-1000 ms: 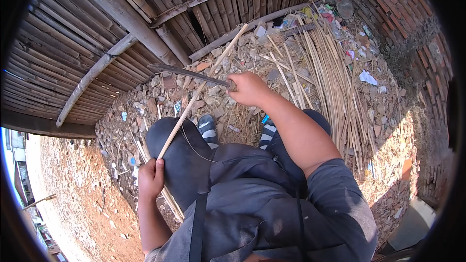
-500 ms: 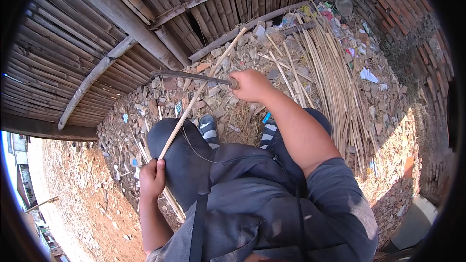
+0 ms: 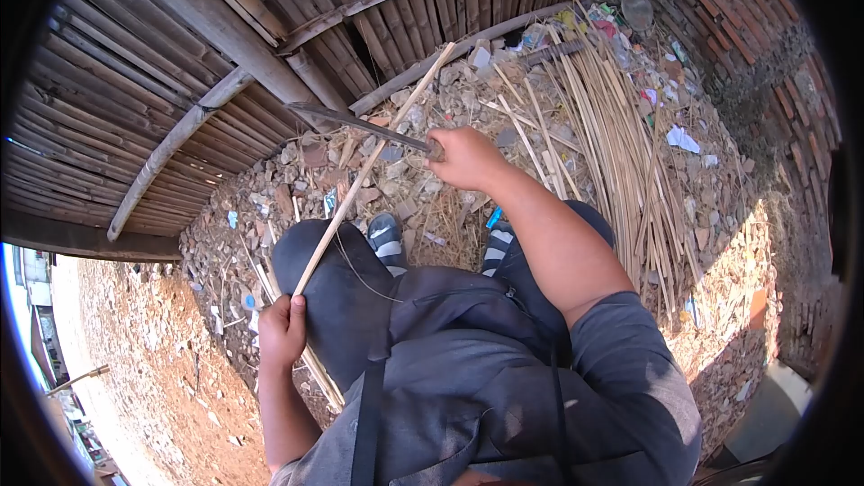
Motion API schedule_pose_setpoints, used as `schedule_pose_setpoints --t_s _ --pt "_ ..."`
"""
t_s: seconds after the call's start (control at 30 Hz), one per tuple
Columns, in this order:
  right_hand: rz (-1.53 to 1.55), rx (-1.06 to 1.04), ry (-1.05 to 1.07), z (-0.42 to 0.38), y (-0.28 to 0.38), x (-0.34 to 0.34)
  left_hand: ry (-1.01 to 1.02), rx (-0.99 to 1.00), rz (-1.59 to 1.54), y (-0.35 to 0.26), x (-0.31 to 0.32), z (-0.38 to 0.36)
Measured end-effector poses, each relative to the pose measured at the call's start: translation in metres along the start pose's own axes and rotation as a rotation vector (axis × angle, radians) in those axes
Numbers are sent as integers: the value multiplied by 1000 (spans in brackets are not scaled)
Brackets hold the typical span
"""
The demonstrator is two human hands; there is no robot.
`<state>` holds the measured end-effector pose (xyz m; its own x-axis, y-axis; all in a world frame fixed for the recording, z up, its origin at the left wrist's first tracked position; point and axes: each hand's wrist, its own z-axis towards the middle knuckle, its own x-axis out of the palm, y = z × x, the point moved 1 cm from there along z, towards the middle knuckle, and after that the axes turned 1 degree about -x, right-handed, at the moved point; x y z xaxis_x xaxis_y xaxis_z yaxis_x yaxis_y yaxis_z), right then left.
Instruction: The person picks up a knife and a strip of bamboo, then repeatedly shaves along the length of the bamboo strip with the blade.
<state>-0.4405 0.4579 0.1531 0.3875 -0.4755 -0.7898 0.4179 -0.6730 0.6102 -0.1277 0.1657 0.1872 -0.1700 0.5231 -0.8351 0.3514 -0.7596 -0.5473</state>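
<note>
The pale strip (image 3: pixel 360 182), slanted over the left knee (image 3: pixel 290 243), is pinched by the left hand's (image 3: pixel 283 331) fingers; the blade (image 3: pixel 353 122) is held across it by the right hand's (image 3: pixel 466 158) clenched fingers; shaving seems in hand; steady, controlled pressure is called for.

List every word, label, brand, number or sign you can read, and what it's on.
No text can be read anywhere.
Blade and pale strip: no lettering visible.
White scrap, blue scrap and coloured litter: too small or blurred to tell whether anything is printed.
</note>
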Motion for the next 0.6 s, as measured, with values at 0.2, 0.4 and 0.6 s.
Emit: schedule_pose_setpoints --t_s 0.2,0.4,0.6 --pt "34 -45 -29 -1 1 2 5 -17 -2 2 0 0" --pt "40 -69 -48 -1 0 3 4 -21 -9 2 0 -1" --pt "42 -66 -48 -2 1 3 -3 -21 -1 5 2 -1"
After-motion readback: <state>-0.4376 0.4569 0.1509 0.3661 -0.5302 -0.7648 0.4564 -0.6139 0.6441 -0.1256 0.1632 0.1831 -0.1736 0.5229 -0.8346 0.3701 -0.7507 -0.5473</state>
